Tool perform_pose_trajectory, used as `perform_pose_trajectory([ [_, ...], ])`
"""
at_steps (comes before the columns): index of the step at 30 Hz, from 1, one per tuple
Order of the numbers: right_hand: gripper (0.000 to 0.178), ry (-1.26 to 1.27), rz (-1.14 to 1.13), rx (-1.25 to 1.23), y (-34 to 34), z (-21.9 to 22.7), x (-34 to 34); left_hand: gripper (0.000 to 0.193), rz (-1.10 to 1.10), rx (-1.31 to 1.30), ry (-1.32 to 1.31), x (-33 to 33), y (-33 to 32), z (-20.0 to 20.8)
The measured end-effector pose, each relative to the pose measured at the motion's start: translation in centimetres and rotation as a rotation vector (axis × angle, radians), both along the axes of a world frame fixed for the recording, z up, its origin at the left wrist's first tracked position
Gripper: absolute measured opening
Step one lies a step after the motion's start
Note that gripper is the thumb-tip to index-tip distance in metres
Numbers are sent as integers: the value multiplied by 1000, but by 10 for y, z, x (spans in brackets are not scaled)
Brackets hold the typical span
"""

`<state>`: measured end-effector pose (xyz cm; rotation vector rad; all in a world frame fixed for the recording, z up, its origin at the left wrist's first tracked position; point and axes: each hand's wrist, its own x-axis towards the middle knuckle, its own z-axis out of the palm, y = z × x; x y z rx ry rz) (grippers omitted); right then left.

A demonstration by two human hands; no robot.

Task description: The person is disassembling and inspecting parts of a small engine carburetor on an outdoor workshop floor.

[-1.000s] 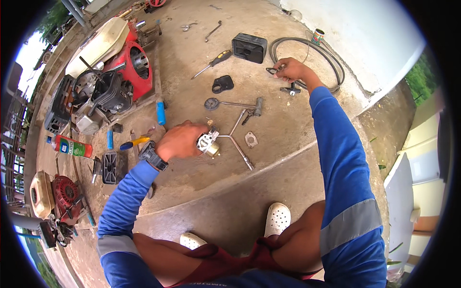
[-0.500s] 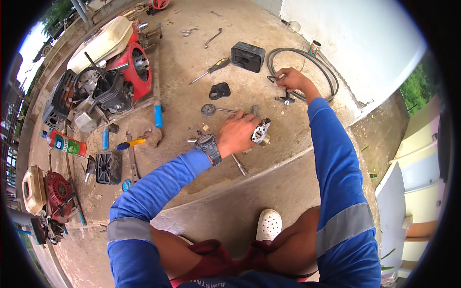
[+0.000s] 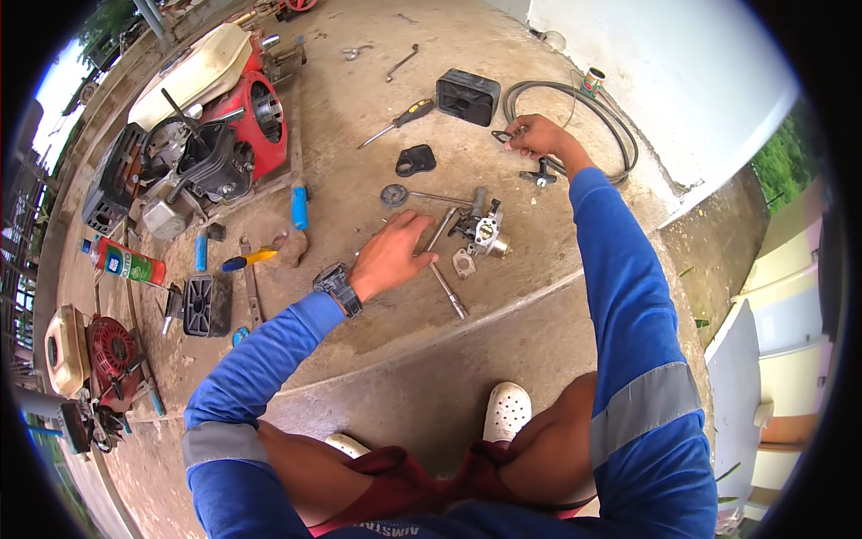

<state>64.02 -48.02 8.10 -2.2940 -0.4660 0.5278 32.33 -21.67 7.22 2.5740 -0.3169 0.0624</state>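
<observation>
My left hand [image 3: 392, 258] is open, fingers apart, low over the concrete beside a long socket tool [image 3: 446, 286] and holding nothing. Just to its right, a silver carburetor [image 3: 489, 235] lies on the ground with a thin gasket [image 3: 464, 262] by its near side. My right hand [image 3: 541, 139] pinches a small dark flat piece with an opening [image 3: 503, 136]; its exact kind is unclear. Below that hand sits a small black part with a T-shaped end [image 3: 539, 175]. A black flat plate with a hole [image 3: 415, 161] lies between my hands, farther off.
A red engine with a cream tank [image 3: 260, 126] stands at the left. A black box-shaped cover [image 3: 468, 96], a screwdriver [image 3: 400, 123], a coiled hose [image 3: 620, 135] and a small can [image 3: 593, 81] lie beyond. Near the left are a bottle [image 3: 130, 262] and a yellow-handled tool [image 3: 251, 260].
My left hand has let go of the carburetor and moved left, so the carburetor and gasket show on the ground. My right hand has shifted slightly left and away, still pinching the dark piece.
</observation>
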Motion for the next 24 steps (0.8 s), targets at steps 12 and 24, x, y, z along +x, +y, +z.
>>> perform_pose_trajectory([
  [12, 48, 15, 80, -20, 43, 30, -20, 38, -39, -49, -56, -24, 8, -7],
  [24, 50, 176, 215, 111, 63, 57, -48, 74, -21, -35, -157, 27, -40, -13],
])
